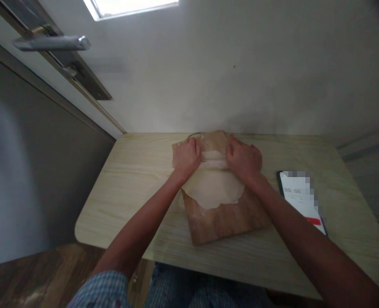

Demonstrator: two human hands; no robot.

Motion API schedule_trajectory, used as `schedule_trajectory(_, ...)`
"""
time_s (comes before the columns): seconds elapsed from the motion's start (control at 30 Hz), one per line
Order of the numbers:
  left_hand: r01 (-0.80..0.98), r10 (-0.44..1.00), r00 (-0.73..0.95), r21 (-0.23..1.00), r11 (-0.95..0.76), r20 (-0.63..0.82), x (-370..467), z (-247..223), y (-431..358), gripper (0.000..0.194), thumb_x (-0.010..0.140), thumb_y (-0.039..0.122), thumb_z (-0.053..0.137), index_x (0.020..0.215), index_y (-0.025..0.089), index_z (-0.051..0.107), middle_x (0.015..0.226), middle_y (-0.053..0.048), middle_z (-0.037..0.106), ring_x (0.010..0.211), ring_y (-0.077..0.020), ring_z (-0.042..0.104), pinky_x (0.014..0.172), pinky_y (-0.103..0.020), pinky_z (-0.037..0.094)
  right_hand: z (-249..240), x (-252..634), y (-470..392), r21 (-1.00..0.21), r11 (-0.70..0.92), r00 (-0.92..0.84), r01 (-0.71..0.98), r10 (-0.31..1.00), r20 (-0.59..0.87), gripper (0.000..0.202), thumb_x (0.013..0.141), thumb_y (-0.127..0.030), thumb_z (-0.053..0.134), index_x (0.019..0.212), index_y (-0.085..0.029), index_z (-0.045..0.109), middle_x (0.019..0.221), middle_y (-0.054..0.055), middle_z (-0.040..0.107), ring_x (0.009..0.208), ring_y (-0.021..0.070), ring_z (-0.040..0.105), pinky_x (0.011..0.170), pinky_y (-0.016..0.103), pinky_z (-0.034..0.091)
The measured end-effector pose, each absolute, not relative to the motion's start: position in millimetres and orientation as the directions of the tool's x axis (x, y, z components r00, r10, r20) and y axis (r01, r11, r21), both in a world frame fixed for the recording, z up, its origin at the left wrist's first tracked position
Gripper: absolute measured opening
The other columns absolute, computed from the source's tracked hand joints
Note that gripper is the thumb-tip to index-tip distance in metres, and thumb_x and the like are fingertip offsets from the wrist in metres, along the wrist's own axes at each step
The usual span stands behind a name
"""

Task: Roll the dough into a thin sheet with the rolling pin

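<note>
Head view: pale, smooth cylindrical rolling pin (pixel 214 164) lies crosswise over the far part of a thin, flat cream-coloured dough sheet (pixel 213 188). Left hand (pixel 188 156) is at the pin's left end, right hand (pixel 243 158) at its right end; fingers of both curled shut, clamped on the pin. Fingertips hidden. Middle of the pin shows between the hands.

Dough sheet rests on a brown rectangular wooden board (pixel 223 224), set at a slight angle on the light wood-grain counter (pixel 128 179). Sheet's near edge is wavy and uneven; bare board shows nearer the person, with a whitish smear by the sheet's near left edge. Board's far part, also bare in places, reaches close to the pale wall panel (pixel 256 85). Thin grey wire loop (pixel 196 134) sticks out at the board's far edge, just beyond the left hand.

Black-edged smartphone (pixel 300 199) lies face up on the counter, right of the board, beside the right forearm; screen white with a red bar, partly pixelated. Silver metal door handle (pixel 53 43) at upper left. Blue checked cloth at the left arm and below the counter's near edge.
</note>
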State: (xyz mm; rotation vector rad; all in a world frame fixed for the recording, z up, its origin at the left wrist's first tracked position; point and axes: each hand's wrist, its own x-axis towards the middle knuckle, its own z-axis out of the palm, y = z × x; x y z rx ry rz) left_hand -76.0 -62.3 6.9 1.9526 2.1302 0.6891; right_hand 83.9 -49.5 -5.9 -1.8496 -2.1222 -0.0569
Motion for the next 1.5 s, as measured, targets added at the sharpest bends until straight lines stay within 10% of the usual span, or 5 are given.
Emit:
schedule_trajectory(0.53, 0.984, 0.979, 0.113, 0.115, -0.134, 0.172, -75, 15, -25, 0.028, 0.085, 0.024, 0.027, 0.092, 0.015, 0.053, 0.091, -0.009, 0.060, 0.082, -0.0191, 0.056, 0.066, -0.028, 0.039, 6, 76, -16, -0.133, 0.036, -0.009, 0.990, 0.980, 0.197, 0.039, 0.084, -0.029, 0.028, 0.098, -0.013, 0.061, 0.083, 0.014, 0.066, 0.073, 0.0219, 0.060, 0.059, 0.028, 0.038)
schedule_trajectory(1.23, 0.995, 0.960, -0.077, 0.084, 0.057, 0.271, -65, 2, -79, 0.038, 0.085, 0.030, 0.027, 0.085, 0.014, 0.061, 0.090, -0.010, 0.064, 0.088, -0.0243, 0.057, 0.075, -0.036, 0.037, 4, 79, -67, -0.072, 0.054, -0.045, 0.996, 0.992, 0.121, 0.044, 0.086, -0.031, 0.023, 0.096, -0.016, 0.064, 0.085, 0.013, 0.067, 0.077, 0.0222, 0.061, 0.068, 0.031, 0.036)
schedule_trajectory(1.5, 0.997, 0.946, 0.003, 0.069, -0.026, 0.324, -67, -7, -114, 0.036, 0.086, 0.031, 0.026, 0.086, 0.017, 0.060, 0.092, -0.008, 0.062, 0.090, -0.0221, 0.055, 0.081, -0.038, 0.035, -11, 85, -98, -0.108, 0.173, -0.130, 0.979, 0.938, 0.323, 0.038, 0.086, -0.023, 0.026, 0.093, -0.014, 0.062, 0.096, 0.011, 0.065, 0.093, 0.0222, 0.054, 0.083, 0.037, 0.029)
